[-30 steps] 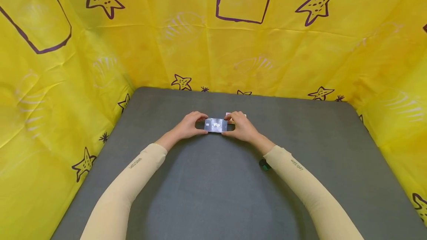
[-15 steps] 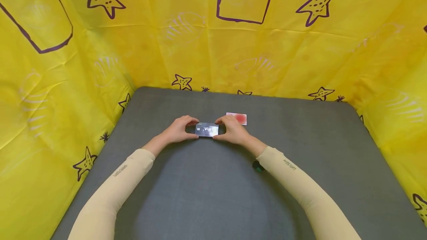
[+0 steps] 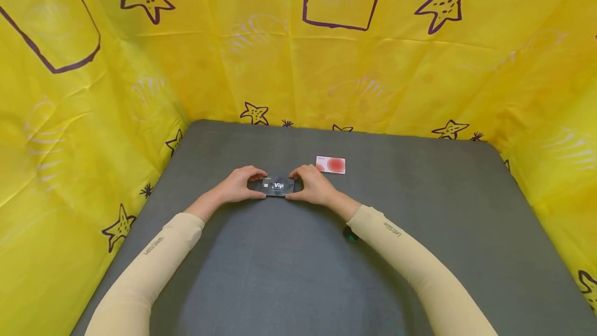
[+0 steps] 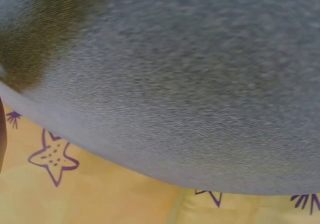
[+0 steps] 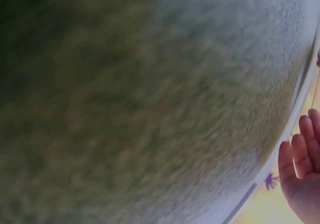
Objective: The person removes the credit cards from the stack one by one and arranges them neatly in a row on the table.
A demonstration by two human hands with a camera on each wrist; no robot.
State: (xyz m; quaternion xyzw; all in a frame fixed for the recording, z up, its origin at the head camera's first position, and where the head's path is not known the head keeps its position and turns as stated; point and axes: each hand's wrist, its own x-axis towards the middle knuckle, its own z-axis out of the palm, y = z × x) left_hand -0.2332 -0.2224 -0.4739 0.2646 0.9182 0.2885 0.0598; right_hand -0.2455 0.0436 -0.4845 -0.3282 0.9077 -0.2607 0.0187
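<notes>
A dark bank-style card (image 3: 278, 186) printed "Vip" is held level between both hands in the head view, close over the grey table. My left hand (image 3: 240, 184) pinches its left end between thumb and fingers. At the right end, my right hand (image 3: 313, 185) pinches it the same way. Just beyond the right hand lies a white card (image 3: 331, 165) with red circles, apart from the fingers. In the right wrist view only part of my right hand (image 5: 305, 174) shows at the edge. The left wrist view shows mostly table cloth.
The grey table (image 3: 289, 268) extends around the hands. Yellow cloth (image 3: 298, 77) with starfish drawings hangs behind it and along both sides. A small dark, partly green object (image 3: 350, 234) shows under the right sleeve cuff.
Both hands have moved left and toward the person, carrying the dark card between them. The white and red card, partly covered before, is now in plain sight and has stayed put.
</notes>
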